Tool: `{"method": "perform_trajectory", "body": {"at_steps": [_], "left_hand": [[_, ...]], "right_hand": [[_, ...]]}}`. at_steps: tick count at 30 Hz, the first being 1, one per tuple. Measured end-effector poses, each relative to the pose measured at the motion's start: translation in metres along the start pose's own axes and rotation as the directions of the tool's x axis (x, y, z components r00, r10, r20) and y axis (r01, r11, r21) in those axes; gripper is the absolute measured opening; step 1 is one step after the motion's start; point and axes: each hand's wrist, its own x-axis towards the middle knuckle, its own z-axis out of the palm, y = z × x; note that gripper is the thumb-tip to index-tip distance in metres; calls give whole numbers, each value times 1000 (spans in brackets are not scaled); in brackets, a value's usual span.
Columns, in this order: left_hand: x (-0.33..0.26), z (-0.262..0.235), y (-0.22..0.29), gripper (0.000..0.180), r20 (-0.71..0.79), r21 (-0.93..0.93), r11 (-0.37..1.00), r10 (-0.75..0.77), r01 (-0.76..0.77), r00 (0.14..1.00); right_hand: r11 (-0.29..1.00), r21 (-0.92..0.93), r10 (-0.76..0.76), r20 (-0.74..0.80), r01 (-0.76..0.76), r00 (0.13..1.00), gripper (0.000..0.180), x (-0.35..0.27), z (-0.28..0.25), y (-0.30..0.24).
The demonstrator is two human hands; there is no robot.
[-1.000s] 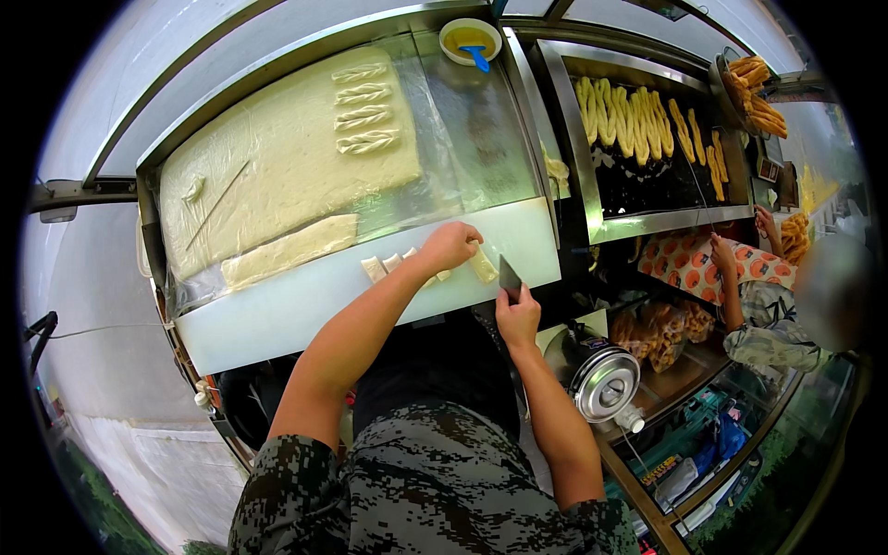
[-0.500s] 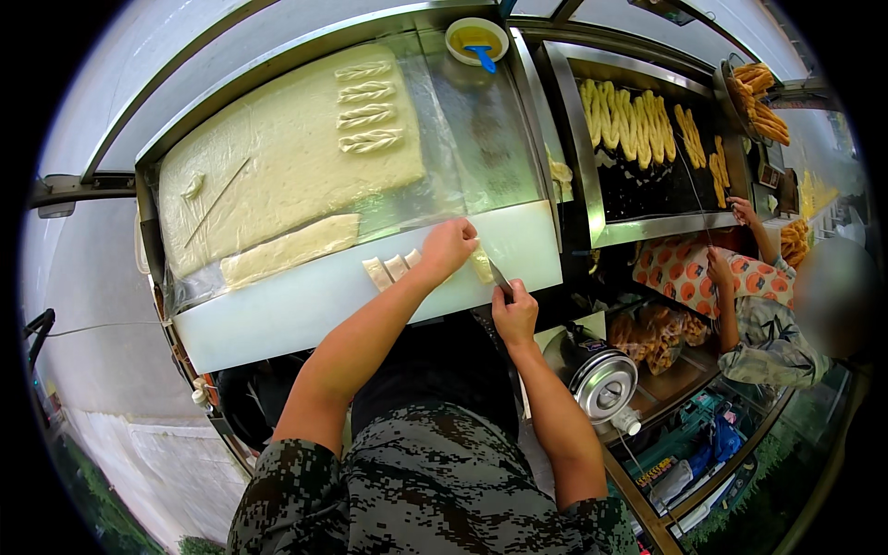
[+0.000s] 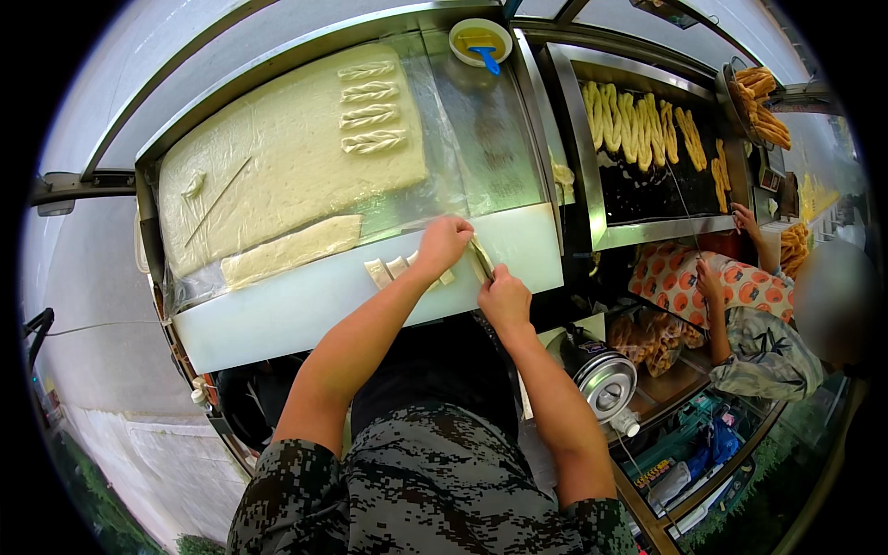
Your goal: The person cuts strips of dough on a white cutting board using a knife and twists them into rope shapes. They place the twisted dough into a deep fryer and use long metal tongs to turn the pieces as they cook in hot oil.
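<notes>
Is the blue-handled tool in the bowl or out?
Partly in: the blue-handled tool has its far end inside the white bowl, while its handle sticks out over the rim.

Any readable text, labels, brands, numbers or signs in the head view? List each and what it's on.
None clear enough to quote.
Pot with silver lid: small markings on its dark side, too small to read.
Dark package with yellow marks, lower right: too blurred to read.
Printed cloth: round orange prints; no lettering can be made out.
White board and dough slab: no writing visible.
</notes>
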Motion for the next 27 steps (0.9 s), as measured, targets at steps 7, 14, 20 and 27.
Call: {"method": "perform_trajectory", "body": {"at_steps": [7,14,20,27], "left_hand": [[3,-7,8,15,-74,307,939,183,-152,980],[-32,-69,-11,17,-66,449,881,202,-152,977],[-64,-69,-36,19,91,518,792,324,-322,942],[-102,-38,2,18,-272,257,861,501,-440,822]], "right_hand": [[999,-42,2,50,1,999,11,23,2,-10],[815,579,241,-275,-40,931,12,-92,37,71],[826,563,122,-229,29,966,13,-107,50,59],[753,658,201,-190,-27,961,17,-78,48,42]]}}
